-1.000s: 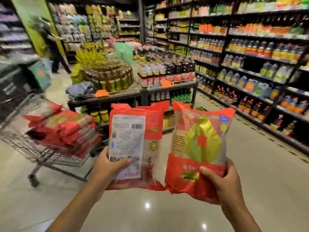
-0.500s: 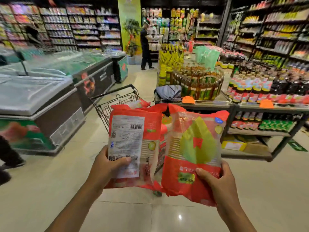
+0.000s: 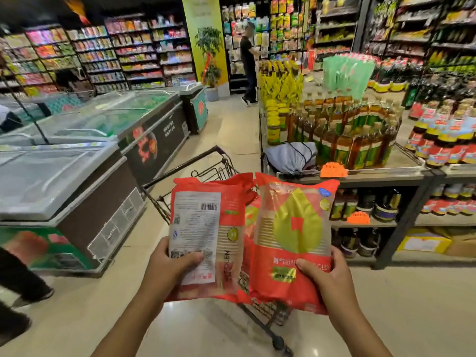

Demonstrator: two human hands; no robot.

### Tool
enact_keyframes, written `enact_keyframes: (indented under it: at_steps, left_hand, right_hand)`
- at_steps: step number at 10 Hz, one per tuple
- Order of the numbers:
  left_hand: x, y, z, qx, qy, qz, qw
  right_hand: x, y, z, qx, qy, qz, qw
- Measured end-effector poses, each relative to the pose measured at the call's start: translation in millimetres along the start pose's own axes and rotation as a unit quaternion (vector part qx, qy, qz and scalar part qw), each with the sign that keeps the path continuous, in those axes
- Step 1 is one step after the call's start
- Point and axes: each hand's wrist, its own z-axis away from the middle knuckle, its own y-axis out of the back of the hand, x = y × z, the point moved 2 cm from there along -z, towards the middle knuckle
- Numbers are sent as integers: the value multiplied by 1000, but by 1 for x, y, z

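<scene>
My left hand (image 3: pixel 168 266) grips the lower left of a red packet (image 3: pixel 208 228), which shows its white label and barcode. The other red packet (image 3: pixel 293 233), held upright by my right hand (image 3: pixel 327 276) at its lower right corner, shows a yellow-green leaf print. The two packets stand side by side and touch along their inner edges. Right behind them is a wire shopping cart (image 3: pixel 219 173), mostly hidden, with more red packets showing between the two I hold.
Chest freezers (image 3: pixel 77 161) line the left side. A display table (image 3: pixel 360 173) with bottles, jars and a grey bag stands at the right, more bottles on its lower shelf. A person (image 3: pixel 248 60) stands at the far shelves. Someone's legs (image 3: pixel 18 284) are at the left edge.
The view has swung left, from the bottle aisle to the freezers. The cart now sits straight behind the packets. Both hands keep their hold, and the packets have come closer together.
</scene>
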Motion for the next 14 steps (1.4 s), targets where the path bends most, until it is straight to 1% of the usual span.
enact_keyframes:
  at_steps: [1, 2, 3, 5, 6, 7, 8, 9, 10, 11, 12, 13, 14]
  left_hand:
    - [-2, -9, -69, -11, 6, -7, 1000]
    - [-13, -24, -141, -38, 32, -14, 999]
    - [-29, -47, -219, -86, 46, -35, 995]
    - [-83, -114, -386, -226, 81, -79, 968]
    - [-117, -147, -452, -296, 94, -122, 943]
    - [-136, -180, -494, -324, 103, -159, 927]
    - [-142, -203, -515, -377, 112, -179, 902]
    - [-141, -212, -521, -437, 133, -160, 875]
    - [-146, -216, -521, -481, 136, -163, 851]
    - [-149, -216, -524, -465, 92, -200, 858]
    - [-139, -212, -516, -421, 7, -267, 867]
    - [-122, -210, -500, -367, -122, -344, 855]
    - [-108, -219, -486, -333, -241, -452, 792]
  right_hand:
    - [3, -26, -59, 8, -8, 0, 1000]
    - [15, -40, -110, 36, -32, -6, 999]
    - [38, -49, -156, 85, -67, -6, 994]
    - [74, -77, -229, 228, -113, 3, 967]
    - [85, -88, -263, 278, -148, 16, 949]
    - [98, -88, -287, 321, -193, 37, 926]
    - [111, -84, -302, 342, -224, 51, 911]
    - [114, -77, -314, 347, -253, 62, 901]
    - [117, -70, -318, 329, -286, 103, 894]
    - [117, -70, -312, 344, -295, 129, 882]
    - [111, -74, -304, 323, -275, 180, 887]
    - [100, -79, -287, 297, -242, 255, 888]
    - [77, -80, -262, 298, -213, 350, 862]
